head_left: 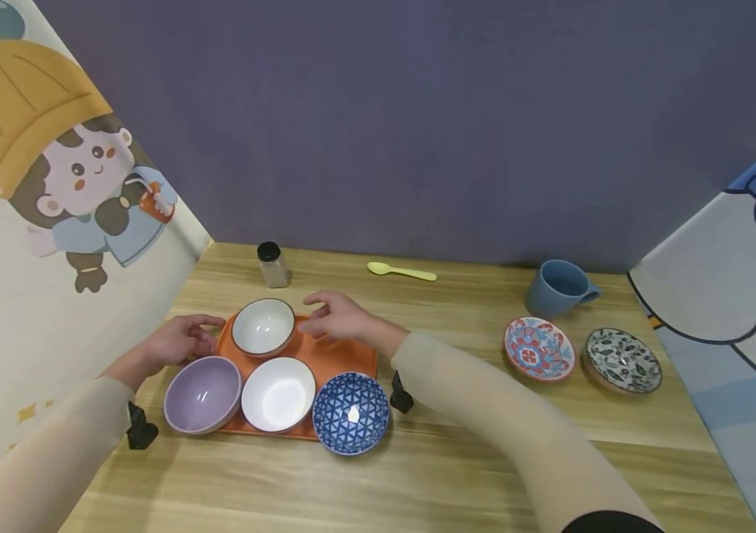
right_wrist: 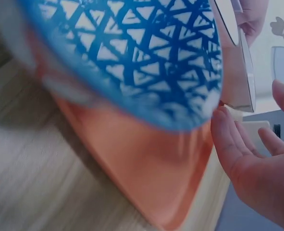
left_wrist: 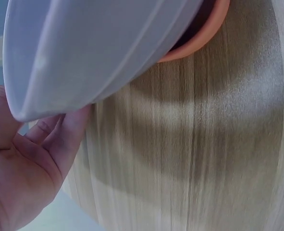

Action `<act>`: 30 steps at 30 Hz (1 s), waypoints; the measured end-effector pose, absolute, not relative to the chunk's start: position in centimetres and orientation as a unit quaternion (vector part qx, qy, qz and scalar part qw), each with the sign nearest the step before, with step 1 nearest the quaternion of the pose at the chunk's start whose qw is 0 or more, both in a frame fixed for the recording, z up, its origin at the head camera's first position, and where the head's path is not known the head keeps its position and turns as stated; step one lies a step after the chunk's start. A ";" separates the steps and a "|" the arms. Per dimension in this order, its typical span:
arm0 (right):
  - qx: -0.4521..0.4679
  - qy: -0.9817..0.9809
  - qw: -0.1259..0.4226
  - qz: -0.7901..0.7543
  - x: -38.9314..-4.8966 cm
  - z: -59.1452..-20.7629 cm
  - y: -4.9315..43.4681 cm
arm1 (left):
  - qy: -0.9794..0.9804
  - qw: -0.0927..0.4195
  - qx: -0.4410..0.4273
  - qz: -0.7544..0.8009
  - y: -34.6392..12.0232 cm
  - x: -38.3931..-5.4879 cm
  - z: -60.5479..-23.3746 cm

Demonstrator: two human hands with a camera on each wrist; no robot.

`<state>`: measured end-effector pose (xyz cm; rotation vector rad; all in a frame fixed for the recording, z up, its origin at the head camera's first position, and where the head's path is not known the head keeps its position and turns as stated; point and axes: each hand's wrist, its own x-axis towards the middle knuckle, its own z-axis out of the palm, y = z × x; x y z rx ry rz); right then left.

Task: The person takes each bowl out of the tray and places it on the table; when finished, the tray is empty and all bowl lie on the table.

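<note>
My left hand (head_left: 176, 342) is at the left edge of the orange tray (head_left: 331, 355), just behind the lilac bowl (head_left: 203, 396). In the left wrist view that bowl hides part of its fingers. A white bowl with a dark rim (head_left: 263, 327) sits on the tray's back part, between both hands. To its right my right hand (head_left: 338, 317) hovers by the tray with fingers loosely extended, holding nothing. Along the tray's front stand the lilac bowl, a plain white bowl (head_left: 278, 394) and a blue triangle-patterned bowl (head_left: 351, 414), which overhangs the front edge.
A black-lidded shaker (head_left: 274, 266) and a yellow spoon (head_left: 401, 272) lie toward the back wall. Off to the right are a blue mug (head_left: 554, 290), a red-and-blue floral bowl (head_left: 539, 349) and a leaf-patterned bowl (head_left: 623, 361). Walls (head_left: 417, 133) enclose the wooden table (head_left: 457, 474).
</note>
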<state>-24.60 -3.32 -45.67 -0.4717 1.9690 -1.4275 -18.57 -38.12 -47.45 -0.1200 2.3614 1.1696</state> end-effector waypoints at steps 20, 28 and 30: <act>-0.152 0.745 0.340 -0.553 -24.4 -46.7 -6.1 | 0.850 0.236 -0.081 0.465 -37.8 -18.4 -48.0; -0.133 0.747 0.340 -0.555 -24.0 -47.1 -6.9 | 0.843 0.242 -0.093 0.471 -37.7 -18.5 -47.7; -0.123 0.745 0.343 -0.558 -23.9 -47.2 -7.1 | 0.845 0.242 -0.092 0.468 -37.7 -18.6 -47.7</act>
